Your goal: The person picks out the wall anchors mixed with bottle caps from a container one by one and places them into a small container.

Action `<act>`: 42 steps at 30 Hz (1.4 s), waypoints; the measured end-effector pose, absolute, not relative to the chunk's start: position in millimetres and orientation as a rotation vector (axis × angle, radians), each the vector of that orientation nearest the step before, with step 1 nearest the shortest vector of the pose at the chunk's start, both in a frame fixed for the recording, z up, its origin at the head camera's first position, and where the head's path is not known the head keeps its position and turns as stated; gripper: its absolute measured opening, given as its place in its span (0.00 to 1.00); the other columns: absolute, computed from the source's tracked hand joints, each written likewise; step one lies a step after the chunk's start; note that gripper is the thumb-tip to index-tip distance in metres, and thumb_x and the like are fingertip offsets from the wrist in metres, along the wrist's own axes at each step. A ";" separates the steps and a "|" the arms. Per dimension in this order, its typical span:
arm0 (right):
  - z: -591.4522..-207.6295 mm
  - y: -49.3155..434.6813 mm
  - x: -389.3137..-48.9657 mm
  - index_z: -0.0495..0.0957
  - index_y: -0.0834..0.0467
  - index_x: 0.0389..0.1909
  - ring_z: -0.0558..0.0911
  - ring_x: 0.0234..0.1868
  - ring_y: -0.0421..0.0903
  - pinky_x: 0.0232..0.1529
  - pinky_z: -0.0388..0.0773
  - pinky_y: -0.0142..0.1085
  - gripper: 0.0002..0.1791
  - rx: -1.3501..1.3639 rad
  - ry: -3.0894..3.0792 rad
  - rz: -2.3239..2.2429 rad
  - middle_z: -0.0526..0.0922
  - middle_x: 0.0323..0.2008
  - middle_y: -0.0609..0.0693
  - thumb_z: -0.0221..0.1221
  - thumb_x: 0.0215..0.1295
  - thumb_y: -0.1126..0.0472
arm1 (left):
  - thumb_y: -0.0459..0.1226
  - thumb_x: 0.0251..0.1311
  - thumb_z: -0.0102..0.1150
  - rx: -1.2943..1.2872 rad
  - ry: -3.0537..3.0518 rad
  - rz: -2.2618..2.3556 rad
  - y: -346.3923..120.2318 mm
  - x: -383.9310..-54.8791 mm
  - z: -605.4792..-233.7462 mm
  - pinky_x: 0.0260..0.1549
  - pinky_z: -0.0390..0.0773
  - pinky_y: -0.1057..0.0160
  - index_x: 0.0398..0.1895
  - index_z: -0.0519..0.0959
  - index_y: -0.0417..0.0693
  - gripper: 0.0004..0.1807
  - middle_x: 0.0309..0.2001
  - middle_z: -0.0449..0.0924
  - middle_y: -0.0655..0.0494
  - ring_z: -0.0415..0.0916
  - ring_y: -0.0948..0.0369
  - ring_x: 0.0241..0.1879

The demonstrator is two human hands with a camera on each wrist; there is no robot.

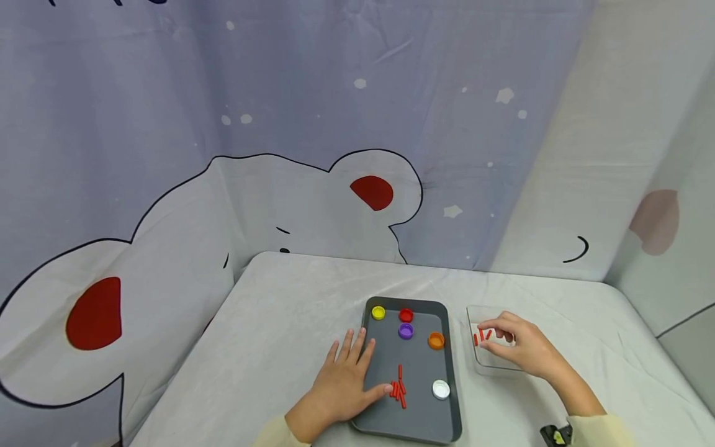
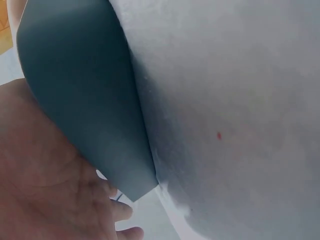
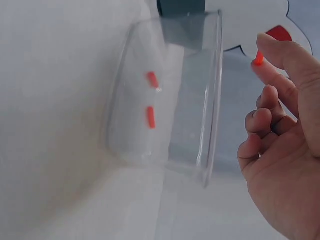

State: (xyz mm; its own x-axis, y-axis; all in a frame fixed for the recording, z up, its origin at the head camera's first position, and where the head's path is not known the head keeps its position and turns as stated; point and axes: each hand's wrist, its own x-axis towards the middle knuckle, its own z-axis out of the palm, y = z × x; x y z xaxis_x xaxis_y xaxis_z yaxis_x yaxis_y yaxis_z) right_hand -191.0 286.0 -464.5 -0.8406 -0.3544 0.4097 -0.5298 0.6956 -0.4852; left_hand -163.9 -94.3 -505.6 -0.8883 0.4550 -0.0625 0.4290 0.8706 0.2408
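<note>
My right hand (image 1: 522, 344) is over a clear plastic box (image 1: 499, 370), pinching a small red stick (image 3: 258, 58) between thumb and index finger. The other fingers of that hand are curled. Two more red sticks (image 3: 151, 117) lie in the box in the right wrist view. My left hand (image 1: 341, 385) lies with straight, spread fingers across the left rim of a grey tray (image 1: 424, 419). Its thumb tip is at a loose cluster of several red sticks (image 1: 402, 388) on the tray; whether it touches them I cannot tell. In the left wrist view the palm (image 2: 45, 175) is beside the tray's side.
Small round caps stand on the tray: yellow (image 1: 378, 312), red (image 1: 406, 315), purple (image 1: 406, 331) and orange (image 1: 436, 340) toward the far end, white (image 1: 440, 389) near the right rim. A white cloth (image 1: 290, 310) covers the table. A printed curtain (image 1: 279, 93) hangs behind.
</note>
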 end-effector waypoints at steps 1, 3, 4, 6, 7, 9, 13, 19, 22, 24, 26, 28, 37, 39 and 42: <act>-464.8 288.3 -190.5 0.87 0.54 0.43 0.67 0.28 0.36 0.27 0.63 0.28 0.14 0.689 -2.626 0.875 0.69 0.26 0.40 0.75 0.54 0.62 | 0.74 0.64 0.40 0.692 2.925 0.329 -94.0 -163.4 -504.8 0.74 0.47 0.38 0.81 0.56 0.49 0.52 0.82 0.43 0.47 0.38 0.45 0.81; -465.2 293.3 -189.8 0.87 0.52 0.43 0.67 0.28 0.36 0.27 0.63 0.28 0.14 0.670 -2.628 0.868 0.69 0.27 0.39 0.75 0.55 0.62 | 0.74 0.64 0.40 0.692 2.927 0.322 -93.7 -163.0 -503.9 0.74 0.47 0.38 0.81 0.56 0.49 0.52 0.82 0.43 0.46 0.38 0.45 0.81; -465.6 296.1 -189.7 0.87 0.51 0.42 0.67 0.28 0.37 0.27 0.63 0.28 0.14 0.660 -2.628 0.862 0.69 0.27 0.39 0.75 0.54 0.62 | 0.73 0.64 0.40 0.697 2.931 0.322 -93.4 -162.9 -503.7 0.74 0.48 0.38 0.81 0.56 0.49 0.52 0.82 0.44 0.46 0.39 0.45 0.80; -466.3 301.7 -189.6 0.87 0.51 0.42 0.67 0.28 0.37 0.27 0.62 0.28 0.14 0.642 -2.631 0.860 0.69 0.27 0.38 0.75 0.55 0.61 | 0.73 0.65 0.40 0.699 2.933 0.322 -93.0 -162.8 -502.8 0.73 0.48 0.38 0.80 0.56 0.48 0.52 0.82 0.44 0.45 0.40 0.44 0.80; -466.8 304.6 -189.7 0.87 0.51 0.43 0.67 0.28 0.37 0.27 0.62 0.28 0.14 0.634 -2.632 0.859 0.69 0.28 0.38 0.75 0.55 0.61 | 0.73 0.65 0.40 0.699 2.934 0.320 -92.8 -162.5 -502.2 0.73 0.48 0.38 0.80 0.56 0.48 0.52 0.82 0.44 0.45 0.40 0.44 0.80; -467.7 310.5 -190.1 0.87 0.52 0.43 0.67 0.28 0.37 0.27 0.61 0.28 0.14 0.619 -2.635 0.852 0.69 0.28 0.39 0.75 0.55 0.62 | 0.73 0.65 0.41 0.700 2.932 0.322 -92.4 -162.1 -501.5 0.73 0.49 0.37 0.80 0.56 0.48 0.52 0.82 0.44 0.45 0.40 0.44 0.80; -470.4 321.0 -191.6 0.87 0.53 0.43 0.67 0.28 0.37 0.27 0.60 0.28 0.14 0.591 -2.638 0.836 0.69 0.28 0.40 0.75 0.55 0.63 | 0.72 0.65 0.42 0.696 2.927 0.333 -92.0 -160.4 -499.1 0.73 0.49 0.37 0.80 0.57 0.47 0.51 0.81 0.45 0.44 0.41 0.44 0.80; -474.1 329.4 -192.6 0.86 0.56 0.42 0.67 0.28 0.36 0.27 0.61 0.29 0.14 0.564 -2.641 0.842 0.70 0.28 0.39 0.74 0.54 0.64 | 0.72 0.65 0.42 0.692 2.925 0.331 -92.6 -158.7 -498.2 0.73 0.49 0.38 0.80 0.56 0.47 0.52 0.82 0.45 0.44 0.41 0.44 0.80; -475.6 331.9 -193.0 0.86 0.57 0.42 0.67 0.28 0.36 0.27 0.61 0.29 0.14 0.556 -2.655 0.848 0.70 0.28 0.39 0.74 0.55 0.64 | 0.72 0.65 0.42 0.694 2.921 0.336 -92.9 -158.6 -498.8 0.73 0.49 0.38 0.80 0.56 0.48 0.51 0.82 0.44 0.45 0.41 0.44 0.80; -476.3 333.3 -193.8 0.86 0.57 0.43 0.68 0.28 0.36 0.27 0.61 0.29 0.13 0.551 -2.662 0.844 0.70 0.28 0.40 0.74 0.55 0.63 | 0.72 0.65 0.42 0.696 2.919 0.346 -93.0 -158.9 -499.2 0.73 0.49 0.38 0.80 0.56 0.48 0.51 0.82 0.44 0.45 0.40 0.44 0.80; -477.7 335.0 -195.0 0.86 0.58 0.43 0.68 0.28 0.37 0.27 0.61 0.30 0.14 0.549 -2.663 0.841 0.70 0.28 0.41 0.74 0.55 0.63 | 0.72 0.65 0.42 0.697 2.917 0.358 -93.1 -159.2 -499.8 0.73 0.48 0.37 0.80 0.56 0.48 0.51 0.82 0.44 0.45 0.40 0.44 0.80; -478.8 336.3 -196.3 0.86 0.59 0.43 0.68 0.27 0.37 0.27 0.61 0.29 0.14 0.544 -2.658 0.837 0.71 0.28 0.42 0.73 0.55 0.65 | 0.71 0.66 0.43 0.699 2.917 0.371 -93.1 -159.7 -500.5 0.73 0.48 0.37 0.80 0.57 0.47 0.51 0.82 0.44 0.44 0.40 0.44 0.80; -478.7 315.4 -192.1 0.86 0.55 0.42 0.68 0.27 0.35 0.26 0.63 0.29 0.12 0.601 -2.621 0.884 0.70 0.28 0.36 0.73 0.56 0.64 | 0.72 0.66 0.41 0.689 2.899 0.355 -93.1 -158.9 -500.3 0.73 0.48 0.37 0.81 0.56 0.48 0.51 0.82 0.42 0.45 0.39 0.44 0.80; -476.1 301.3 -189.0 0.87 0.54 0.42 0.69 0.27 0.36 0.26 0.64 0.28 0.12 0.630 -2.610 0.912 0.71 0.28 0.34 0.73 0.56 0.64 | 0.72 0.66 0.41 0.689 2.899 0.356 -93.2 -158.5 -499.7 0.73 0.48 0.37 0.81 0.56 0.48 0.51 0.82 0.42 0.46 0.39 0.44 0.80; -474.0 278.5 -184.9 0.87 0.53 0.41 0.69 0.27 0.36 0.26 0.65 0.28 0.12 0.682 -2.583 0.943 0.71 0.27 0.36 0.73 0.55 0.65 | 0.72 0.66 0.41 0.695 2.903 0.356 -93.5 -158.8 -499.4 0.73 0.48 0.37 0.81 0.56 0.48 0.51 0.82 0.43 0.46 0.40 0.44 0.80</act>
